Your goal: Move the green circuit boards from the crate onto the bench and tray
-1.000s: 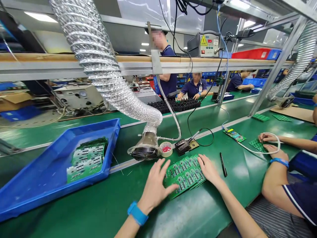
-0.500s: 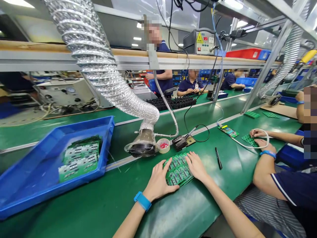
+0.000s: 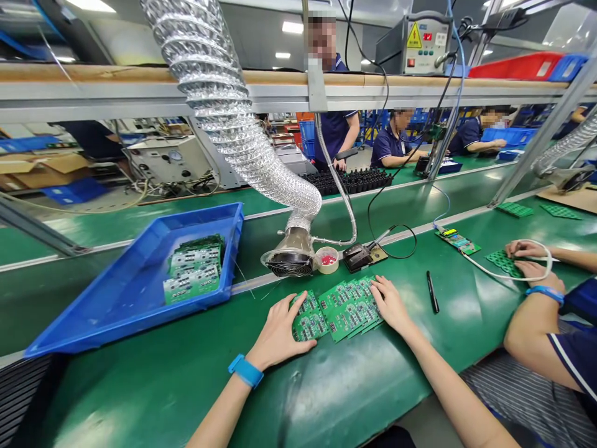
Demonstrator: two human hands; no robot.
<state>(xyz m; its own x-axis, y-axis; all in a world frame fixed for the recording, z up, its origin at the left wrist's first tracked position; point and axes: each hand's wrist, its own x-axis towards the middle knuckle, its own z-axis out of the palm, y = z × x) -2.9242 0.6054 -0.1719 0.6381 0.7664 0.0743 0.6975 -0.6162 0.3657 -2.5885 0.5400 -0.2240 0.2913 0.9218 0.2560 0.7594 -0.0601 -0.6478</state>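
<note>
My left hand (image 3: 277, 330) lies over a small stack of green circuit boards (image 3: 308, 320), its thumb on top and its fingers along the stack's near edge. A blue wrist strap (image 3: 245, 371) circles my left wrist. My right hand (image 3: 390, 305) presses its fingertips on the right end of a larger stack of green circuit boards (image 3: 349, 308). The two stacks lie side by side on the green bench mat (image 3: 326, 398), almost touching. Their lower boards are hidden.
A blue tray (image 3: 121, 298) holding circuit boards stands to my left. Ahead are a fume nozzle (image 3: 291, 252), a tape roll (image 3: 327, 259) and a soldering iron stand (image 3: 365, 257). A black pen (image 3: 433, 291) lies to my right, beside a co-worker's hands (image 3: 527, 258).
The single stack of boards under my hands has become two side-by-side stacks, with my left hand moved leftward holding the smaller one. The camera view has also shifted.
</note>
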